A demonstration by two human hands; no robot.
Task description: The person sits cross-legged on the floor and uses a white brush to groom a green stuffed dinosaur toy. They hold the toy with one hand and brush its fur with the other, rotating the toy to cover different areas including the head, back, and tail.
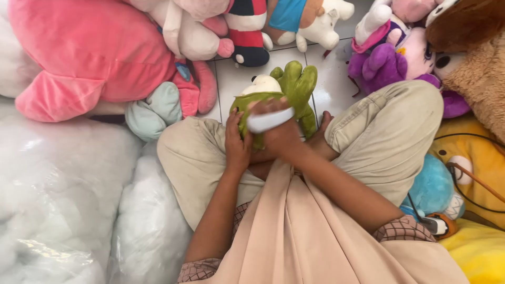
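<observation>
Seemingly little floor (239, 79) beyond green plush (294, 84)

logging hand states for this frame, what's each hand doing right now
Left hand: closed on the side of the green plush toy.
Right hand: holding a white oval tool against the same toy.

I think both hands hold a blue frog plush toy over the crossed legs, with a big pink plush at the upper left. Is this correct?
Not quite: in the head view the plush toy is green, not blue. Both the left hand and right hand hold it over the crossed legs, and the big pink plush lies upper left.
</observation>
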